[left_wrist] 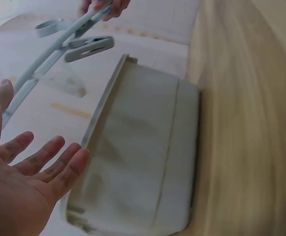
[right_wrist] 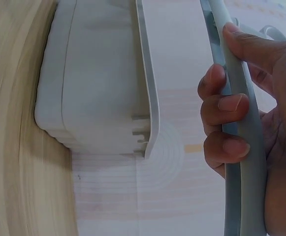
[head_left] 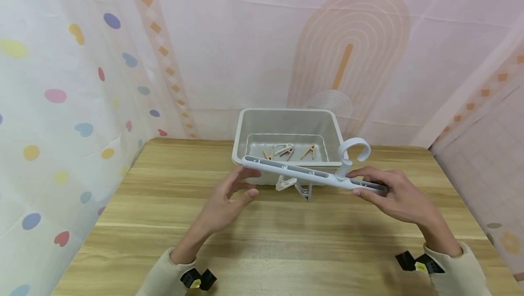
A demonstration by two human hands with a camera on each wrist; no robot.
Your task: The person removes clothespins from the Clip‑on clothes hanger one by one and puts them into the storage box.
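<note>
My right hand (head_left: 403,198) grips one end of a pale blue-grey clip hanger (head_left: 294,172), fingers and thumb wrapped round the bar in the right wrist view. Its round hook (head_left: 355,143) points up beside that hand. From the bar hang a white clothespin (head_left: 285,183) and a grey clothespin (head_left: 304,191). At the hanger's other end is my left hand (head_left: 225,203), palm up with its fingers (left_wrist: 47,157) spread and loosely extended. The left thumb lies close to the bar; whether it touches cannot be told.
Behind the hanger a grey plastic bin (head_left: 286,110) stands on the wooden table (head_left: 176,187). Several loose clothespins (head_left: 286,150) in white, brown and yellow lie inside it. A patterned curtain (head_left: 229,50) hangs along the table's back and left side.
</note>
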